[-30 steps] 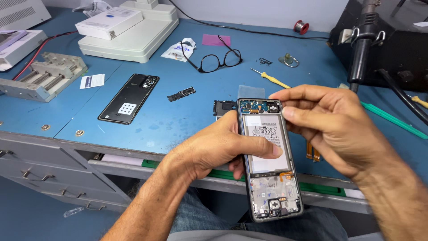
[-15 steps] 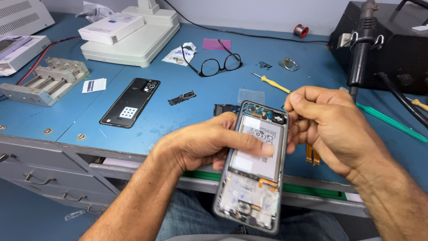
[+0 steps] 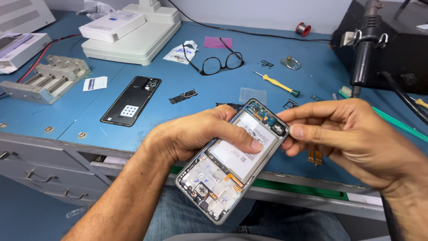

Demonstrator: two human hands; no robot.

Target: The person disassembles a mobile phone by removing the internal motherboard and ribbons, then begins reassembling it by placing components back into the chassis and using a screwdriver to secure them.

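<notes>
Nearest to me, my left hand [image 3: 196, 138] holds the opened phone [image 3: 232, 160] tilted above the front edge of the worktop [image 3: 187, 111], its back cover off and battery and circuit boards exposed; my fingers are closed around its side and my thumb presses flat on the battery. My right hand [image 3: 352, 138] meets the phone's upper corner, with thumb and forefinger pinched together at the frame by the camera end; whether they hold any small part, I cannot tell. Just beyond the phone, a black back cover [image 3: 132, 100] lies flat on the worktop to the left, a small black bracket [image 3: 183, 96] beside it. Further back lie a yellow-handled screwdriver [image 3: 276, 83], a pair of black-rimmed glasses [image 3: 219, 62] and a grey metal jig [image 3: 44, 82]. At the far edge stand a white base unit [image 3: 133, 38] and, to the right, a black station [image 3: 388, 40].
</notes>
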